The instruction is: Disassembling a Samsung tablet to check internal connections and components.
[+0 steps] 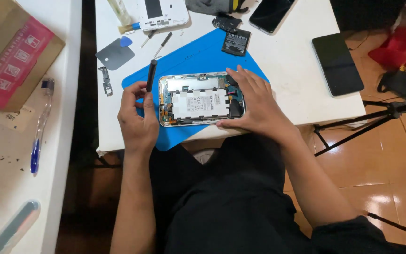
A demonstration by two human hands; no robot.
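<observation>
An opened tablet [198,99] with its back cover off lies on a blue mat [203,51], showing a white battery and circuit boards. My right hand [254,106] rests on the tablet's right end, fingers spread over it, holding it down. My left hand [137,117] is closed around a black screwdriver [151,75], held upright just left of the tablet, its tip pointing down beside the tablet's left edge.
The white back cover [163,14] lies at the table's far edge. A grey pick sheet [114,54], small metal tools [163,42] and a black module [236,41] sit nearby. Two dark phones [337,63] [269,13] lie to the right. A cardboard box [10,51] and toothbrush [41,127] are on the left table.
</observation>
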